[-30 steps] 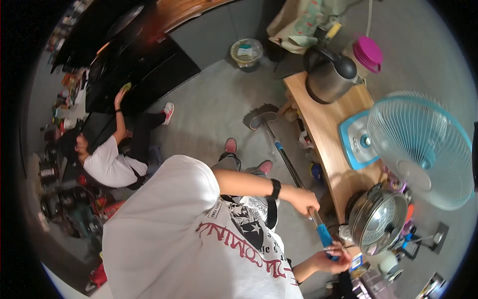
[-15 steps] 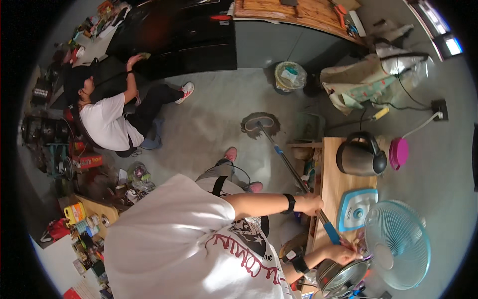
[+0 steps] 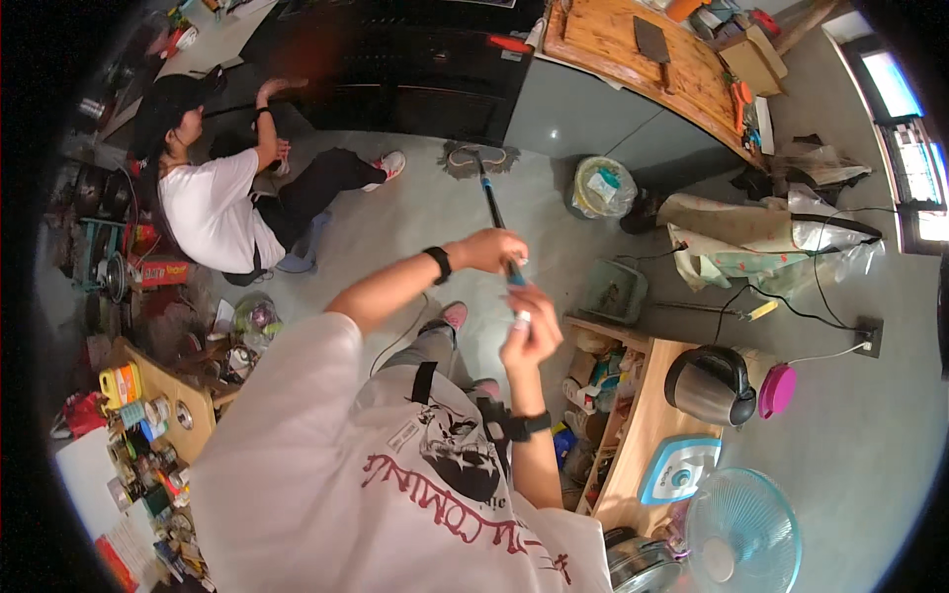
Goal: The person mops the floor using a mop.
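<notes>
My left hand (image 3: 492, 250) is closed around the dark pole of a mop (image 3: 494, 208). Just nearer to me, my right hand (image 3: 534, 324) grips the blue upper end of the same pole. The pole slants away from me, down to the floor. At its far end the grey-brown mop head (image 3: 477, 161) lies flat against the foot of the black cabinet (image 3: 415, 114), close to the grey cabinet (image 3: 583, 109).
A seated person in a white shirt (image 3: 213, 212) is at the left, one shoe near the mop head. A lined waste bin (image 3: 603, 188) and a plastic basin (image 3: 611, 293) stand to the right. The wooden shelf (image 3: 647, 395) bears a kettle (image 3: 707, 385) and a fan (image 3: 743, 534).
Both hands have swung from the lower right toward the middle, bringing the pole more upright in view. The mop head has slid farther off, up to the cabinets. The seated person's raised hand has shifted slightly.
</notes>
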The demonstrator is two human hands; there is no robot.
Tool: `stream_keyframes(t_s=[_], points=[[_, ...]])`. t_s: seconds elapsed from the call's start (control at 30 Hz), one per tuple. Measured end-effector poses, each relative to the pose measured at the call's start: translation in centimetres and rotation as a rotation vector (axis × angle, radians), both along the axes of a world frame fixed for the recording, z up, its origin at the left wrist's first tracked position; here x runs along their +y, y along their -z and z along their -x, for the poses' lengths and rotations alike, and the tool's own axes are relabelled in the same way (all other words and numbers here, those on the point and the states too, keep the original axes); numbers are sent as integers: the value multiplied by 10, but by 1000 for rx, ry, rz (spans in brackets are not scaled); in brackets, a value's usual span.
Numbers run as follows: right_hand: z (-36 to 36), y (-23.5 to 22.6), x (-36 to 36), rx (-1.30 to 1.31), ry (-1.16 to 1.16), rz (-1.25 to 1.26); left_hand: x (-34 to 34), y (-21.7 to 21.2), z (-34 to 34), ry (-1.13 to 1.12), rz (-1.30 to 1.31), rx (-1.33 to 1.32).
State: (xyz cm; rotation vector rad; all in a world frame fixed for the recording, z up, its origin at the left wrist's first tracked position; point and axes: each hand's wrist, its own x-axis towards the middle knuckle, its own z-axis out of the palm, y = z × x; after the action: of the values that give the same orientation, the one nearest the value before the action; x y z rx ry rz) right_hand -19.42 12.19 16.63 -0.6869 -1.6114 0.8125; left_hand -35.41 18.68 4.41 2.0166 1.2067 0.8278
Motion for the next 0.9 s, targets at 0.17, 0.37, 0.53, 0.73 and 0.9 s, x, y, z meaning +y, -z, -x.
stream_keyframes(t_s=[0.17, 0.37, 0.53, 0.73, 0.9], points=[[24, -2, -13, -93, -427, -83, -43, -18, 20, -123, -21, -30], [-76, 1, -80, -180, -222, 194, -76, 3, -62, 56, -35, -4], [-196, -13, -170, -64, 38, 415, -140, -12, -178, 424, 92, 1], [-314, -46, -300, 193, 473, 283, -243, -29, -330, 687, 181, -174], [-351, -78, -385, 146, 1129, 678, -307, -25, -406, 1014, 289, -33]])
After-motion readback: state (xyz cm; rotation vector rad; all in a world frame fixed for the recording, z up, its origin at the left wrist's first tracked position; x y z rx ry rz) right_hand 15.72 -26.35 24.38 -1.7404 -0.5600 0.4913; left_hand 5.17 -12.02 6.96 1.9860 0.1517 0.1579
